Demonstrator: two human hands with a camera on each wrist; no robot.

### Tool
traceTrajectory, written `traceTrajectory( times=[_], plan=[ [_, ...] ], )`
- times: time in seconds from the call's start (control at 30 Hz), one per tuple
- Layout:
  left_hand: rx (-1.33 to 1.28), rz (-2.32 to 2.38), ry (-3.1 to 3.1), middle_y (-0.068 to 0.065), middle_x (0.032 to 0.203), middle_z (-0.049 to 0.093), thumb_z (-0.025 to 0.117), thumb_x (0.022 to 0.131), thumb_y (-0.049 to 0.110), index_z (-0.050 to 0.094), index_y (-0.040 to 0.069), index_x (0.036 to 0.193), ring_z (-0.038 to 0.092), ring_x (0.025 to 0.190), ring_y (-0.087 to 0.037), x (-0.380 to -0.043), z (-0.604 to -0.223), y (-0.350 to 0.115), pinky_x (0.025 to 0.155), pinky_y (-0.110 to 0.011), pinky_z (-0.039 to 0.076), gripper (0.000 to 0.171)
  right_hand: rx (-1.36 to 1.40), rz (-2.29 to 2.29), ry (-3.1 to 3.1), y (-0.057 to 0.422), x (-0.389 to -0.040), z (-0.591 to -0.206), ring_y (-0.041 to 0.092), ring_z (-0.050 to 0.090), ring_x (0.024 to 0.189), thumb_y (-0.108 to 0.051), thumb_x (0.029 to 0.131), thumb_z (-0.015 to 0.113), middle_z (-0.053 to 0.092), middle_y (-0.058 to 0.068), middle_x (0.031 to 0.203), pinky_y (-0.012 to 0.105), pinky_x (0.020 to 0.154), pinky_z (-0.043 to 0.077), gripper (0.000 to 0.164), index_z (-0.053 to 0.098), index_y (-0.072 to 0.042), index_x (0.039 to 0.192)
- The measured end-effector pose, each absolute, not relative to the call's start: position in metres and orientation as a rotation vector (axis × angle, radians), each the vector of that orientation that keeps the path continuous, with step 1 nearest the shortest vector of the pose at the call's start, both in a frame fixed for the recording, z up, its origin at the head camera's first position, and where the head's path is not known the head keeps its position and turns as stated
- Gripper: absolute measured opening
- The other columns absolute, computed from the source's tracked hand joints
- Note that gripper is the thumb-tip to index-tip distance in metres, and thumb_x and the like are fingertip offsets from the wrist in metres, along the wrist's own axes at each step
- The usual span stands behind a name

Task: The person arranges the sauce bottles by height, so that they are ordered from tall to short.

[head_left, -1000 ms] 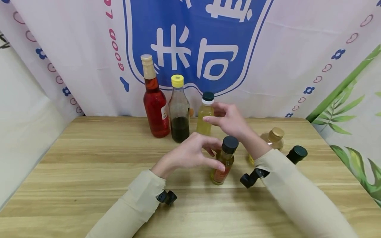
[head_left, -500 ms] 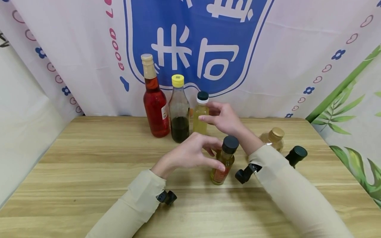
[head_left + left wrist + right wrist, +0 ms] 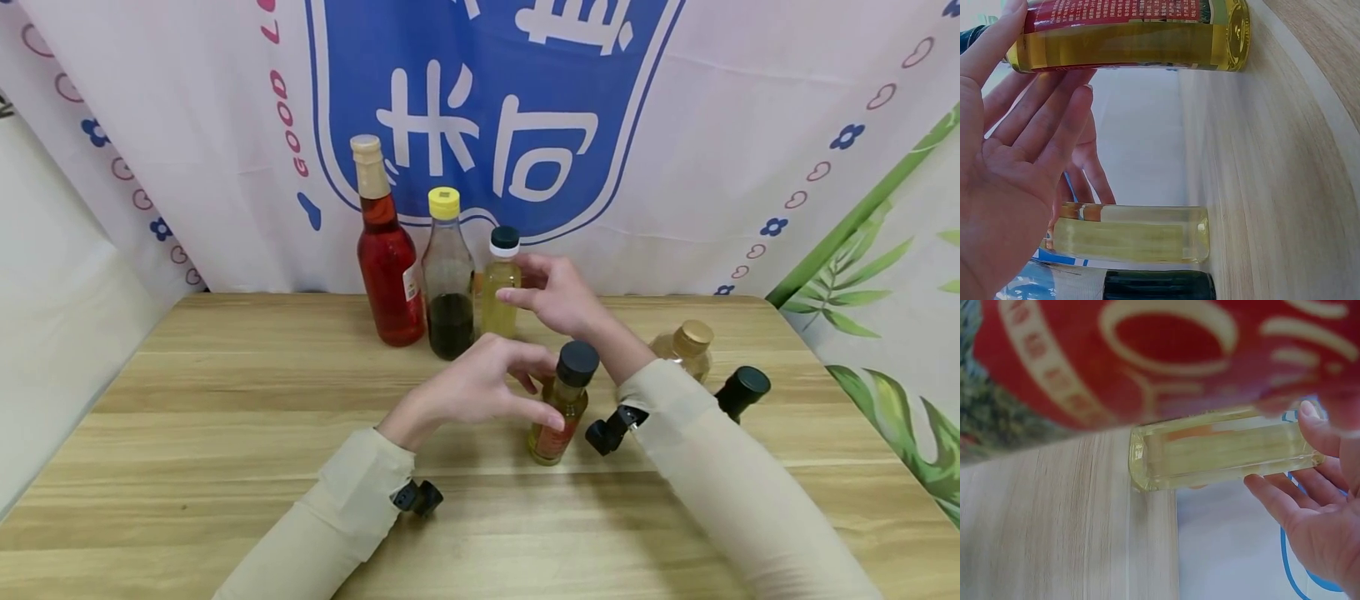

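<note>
My left hand holds a small oil bottle with a black cap and red label, thumb at the front and fingers behind. The bottle stands on the table, its label large in the right wrist view. Farther back, my right hand grips a square, pale yellow bottle with a dark green cap and white collar. Thumb and fingers are on its right side and upper part. In the left wrist view, this pale bottle stands upright beyond my left hand. Beside it is a yellow-capped bottle, partly filled with dark liquid.
A tall red bottle with a cream neck ends the back row on the left. On the right, a gold-capped bottle and a dark-capped bottle stand partly behind my right forearm. A printed curtain hangs behind the table.
My right hand has moved left with the pale yellow bottle, bringing it closer to the yellow-capped bottle. My left hand stays on the black-capped oil bottle.
</note>
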State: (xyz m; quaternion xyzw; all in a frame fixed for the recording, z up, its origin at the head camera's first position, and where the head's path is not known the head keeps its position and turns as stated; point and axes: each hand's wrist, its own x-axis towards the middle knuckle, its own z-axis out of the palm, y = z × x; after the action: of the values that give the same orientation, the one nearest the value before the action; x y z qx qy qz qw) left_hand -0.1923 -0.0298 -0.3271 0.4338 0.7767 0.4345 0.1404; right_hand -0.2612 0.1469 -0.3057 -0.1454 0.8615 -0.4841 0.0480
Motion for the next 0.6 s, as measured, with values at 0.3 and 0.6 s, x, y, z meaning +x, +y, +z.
traceTrajectory(
  times=[0.3,0.6],
  plan=[
    [1.25,1.255,2.242,0.001,0.121,0.079,0.09,0.087,0.029,0.074,0.013,0.129,0.071,0.106,-0.006,-0.1929,-0.3278,-0.0304,0.094,-0.027,0.062,0.047,-0.452,-1.462,2.631,0.1474,-0.261,-0.3054,0.029,0.07,0.122,-0.023,0.099,0.077,0.072,0.009,0.137,0.048,0.105,0.06,0.048,0.065,-0.012,0.144],
    [1.264,1.258,2.237,0.0,0.12,0.079,0.089,0.088,0.028,0.074,0.013,0.128,0.071,0.106,-0.006,-0.193,-0.328,-0.0307,0.093,-0.024,0.061,0.046,-0.439,-1.441,2.626,0.1535,-0.2595,-0.3048,0.033,0.068,0.125,-0.023,0.1,0.076,0.071,0.01,0.138,0.05,0.108,0.057,0.048,0.064,-0.011,0.145]
  ],
)
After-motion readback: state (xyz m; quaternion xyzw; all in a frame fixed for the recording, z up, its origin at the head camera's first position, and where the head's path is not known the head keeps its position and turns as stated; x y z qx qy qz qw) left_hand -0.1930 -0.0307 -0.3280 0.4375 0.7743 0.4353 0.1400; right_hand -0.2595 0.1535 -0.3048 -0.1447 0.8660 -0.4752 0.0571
